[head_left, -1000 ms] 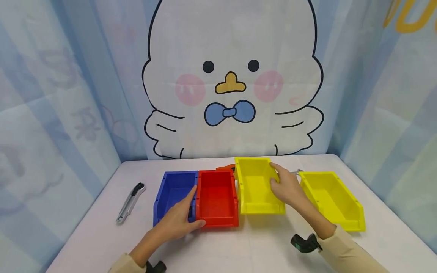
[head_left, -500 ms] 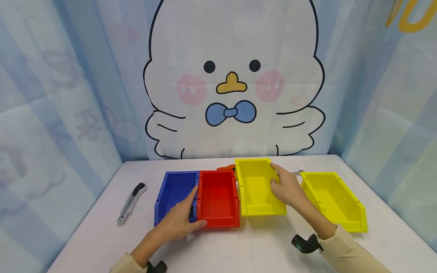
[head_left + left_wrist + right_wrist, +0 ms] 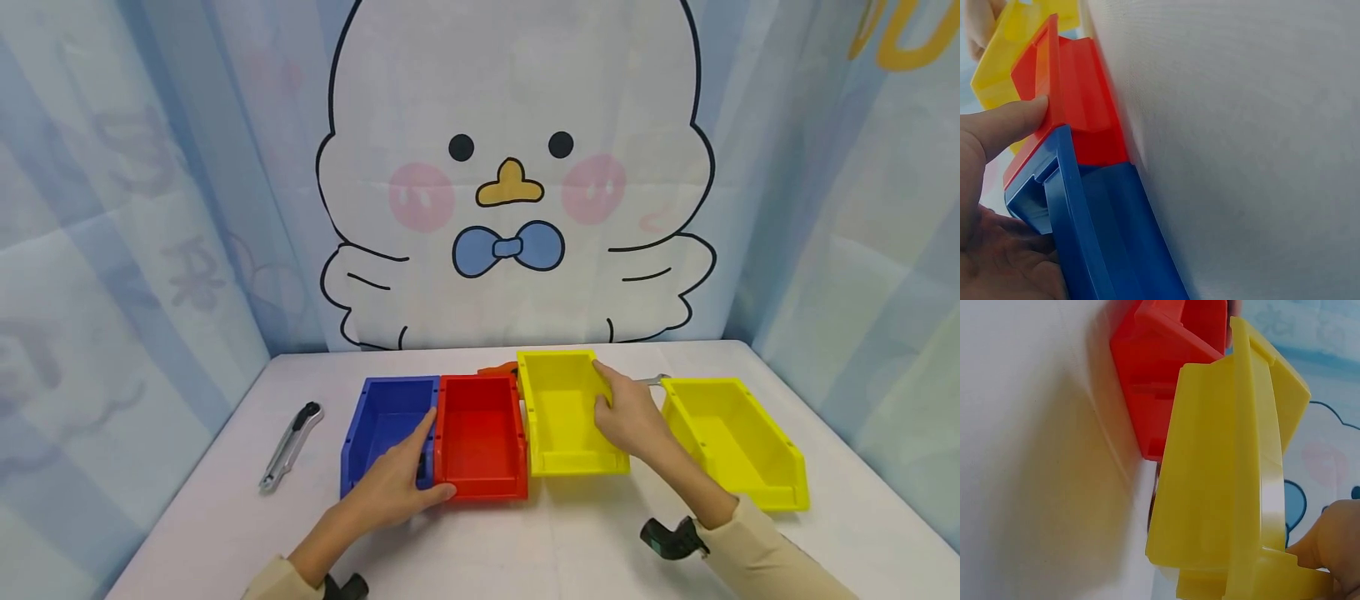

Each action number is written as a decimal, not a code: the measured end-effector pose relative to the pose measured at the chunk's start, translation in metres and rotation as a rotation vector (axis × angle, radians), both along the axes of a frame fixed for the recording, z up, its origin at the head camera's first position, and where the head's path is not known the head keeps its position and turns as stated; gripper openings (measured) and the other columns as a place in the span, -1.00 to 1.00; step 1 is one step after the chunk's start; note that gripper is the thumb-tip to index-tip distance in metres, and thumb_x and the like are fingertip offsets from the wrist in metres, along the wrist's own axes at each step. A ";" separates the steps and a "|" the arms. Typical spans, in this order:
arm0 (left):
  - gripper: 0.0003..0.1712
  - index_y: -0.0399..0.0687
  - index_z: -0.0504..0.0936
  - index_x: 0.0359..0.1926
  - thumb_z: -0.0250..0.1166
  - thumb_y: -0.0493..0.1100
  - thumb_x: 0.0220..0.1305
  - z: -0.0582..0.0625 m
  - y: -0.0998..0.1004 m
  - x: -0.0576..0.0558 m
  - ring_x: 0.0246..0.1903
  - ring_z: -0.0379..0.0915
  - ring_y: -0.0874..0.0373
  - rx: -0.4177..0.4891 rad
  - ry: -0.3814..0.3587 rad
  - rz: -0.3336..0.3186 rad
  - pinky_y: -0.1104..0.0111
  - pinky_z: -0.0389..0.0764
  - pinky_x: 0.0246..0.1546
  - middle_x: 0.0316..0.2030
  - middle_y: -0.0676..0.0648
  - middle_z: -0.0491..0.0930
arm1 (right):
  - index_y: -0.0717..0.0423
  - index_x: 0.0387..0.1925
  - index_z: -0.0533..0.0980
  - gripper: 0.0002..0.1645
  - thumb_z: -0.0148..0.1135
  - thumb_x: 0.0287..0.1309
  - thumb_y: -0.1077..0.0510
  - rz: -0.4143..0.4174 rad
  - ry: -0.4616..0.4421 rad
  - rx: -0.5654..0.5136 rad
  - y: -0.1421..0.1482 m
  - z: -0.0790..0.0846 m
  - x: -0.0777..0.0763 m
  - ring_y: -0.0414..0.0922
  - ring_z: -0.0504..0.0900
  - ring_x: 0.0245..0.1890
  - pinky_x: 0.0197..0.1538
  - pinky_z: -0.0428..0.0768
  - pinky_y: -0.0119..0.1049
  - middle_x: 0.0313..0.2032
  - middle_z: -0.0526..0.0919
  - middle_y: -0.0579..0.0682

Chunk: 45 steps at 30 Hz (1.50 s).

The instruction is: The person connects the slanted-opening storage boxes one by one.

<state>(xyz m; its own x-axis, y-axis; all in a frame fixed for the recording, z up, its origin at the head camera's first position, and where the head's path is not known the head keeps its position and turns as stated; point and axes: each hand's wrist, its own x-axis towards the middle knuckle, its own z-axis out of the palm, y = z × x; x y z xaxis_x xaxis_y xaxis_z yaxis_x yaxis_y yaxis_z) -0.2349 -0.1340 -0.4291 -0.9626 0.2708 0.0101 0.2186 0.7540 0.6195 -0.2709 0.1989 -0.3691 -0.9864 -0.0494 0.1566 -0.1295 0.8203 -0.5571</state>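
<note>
A blue storage bin (image 3: 390,408) and a red storage bin (image 3: 480,429) stand side by side on the table, walls against each other. My left hand (image 3: 390,483) reaches over the blue bin, index finger straight along the shared rim. In the left wrist view the thumb (image 3: 1016,125) presses the red bin's front lip. Right of the red bin, a yellow storage bin (image 3: 566,417) is held raised, slightly tilted, its left side at the red bin's wall. My right hand (image 3: 633,417) grips its right wall, thumb inside; the other fingers are mostly hidden.
A second yellow bin (image 3: 735,442) stands on the table (image 3: 525,558) at the right. A box cutter (image 3: 291,446) lies at the left. Behind the bins show part of an orange tool (image 3: 495,369) and a metal wrench end (image 3: 656,380). Printed curtains (image 3: 510,308) enclose the back and sides.
The raised yellow bin has sunk slightly beside the red bin, with my right hand still gripping it. My left hand keeps its place on the blue and red bins.
</note>
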 end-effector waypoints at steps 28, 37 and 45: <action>0.33 0.00 -0.07 0.73 0.61 0.05 0.17 0.002 0.000 0.002 0.51 0.33 -0.36 0.017 0.007 -0.010 -0.32 0.57 0.29 0.60 -0.27 0.29 | 0.31 0.53 0.33 -0.32 0.11 0.46 0.19 -0.037 0.142 0.013 -0.001 -0.001 -0.001 0.10 0.67 -0.36 -0.12 0.76 -0.16 0.01 0.72 0.36; 0.32 -0.03 -0.06 0.72 0.60 0.05 0.18 0.004 0.000 0.003 0.51 0.32 -0.36 0.021 0.008 -0.010 -0.31 0.55 0.32 0.60 -0.28 0.27 | 0.19 0.48 0.43 -0.43 0.15 0.53 0.19 0.129 0.310 -0.154 -0.027 0.009 -0.007 0.27 0.43 0.52 0.50 0.47 0.22 0.49 0.47 0.27; 0.32 0.00 -0.05 0.72 0.61 0.06 0.17 0.002 0.001 0.002 0.51 0.33 -0.35 0.014 0.004 -0.003 -0.31 0.57 0.30 0.60 -0.27 0.29 | 0.10 0.60 0.29 -0.34 0.07 0.62 0.02 0.195 0.017 -0.255 -0.052 0.003 -0.008 0.25 0.55 0.43 0.39 0.61 0.12 0.51 0.47 0.21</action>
<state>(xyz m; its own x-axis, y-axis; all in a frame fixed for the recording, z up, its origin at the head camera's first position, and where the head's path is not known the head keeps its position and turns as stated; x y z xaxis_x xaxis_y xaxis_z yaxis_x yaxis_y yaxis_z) -0.2329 -0.1332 -0.4272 -0.9617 0.2736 0.0181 0.2237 0.7446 0.6289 -0.2792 0.1472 -0.3660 -0.9593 -0.1945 0.2049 -0.2820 0.6133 -0.7378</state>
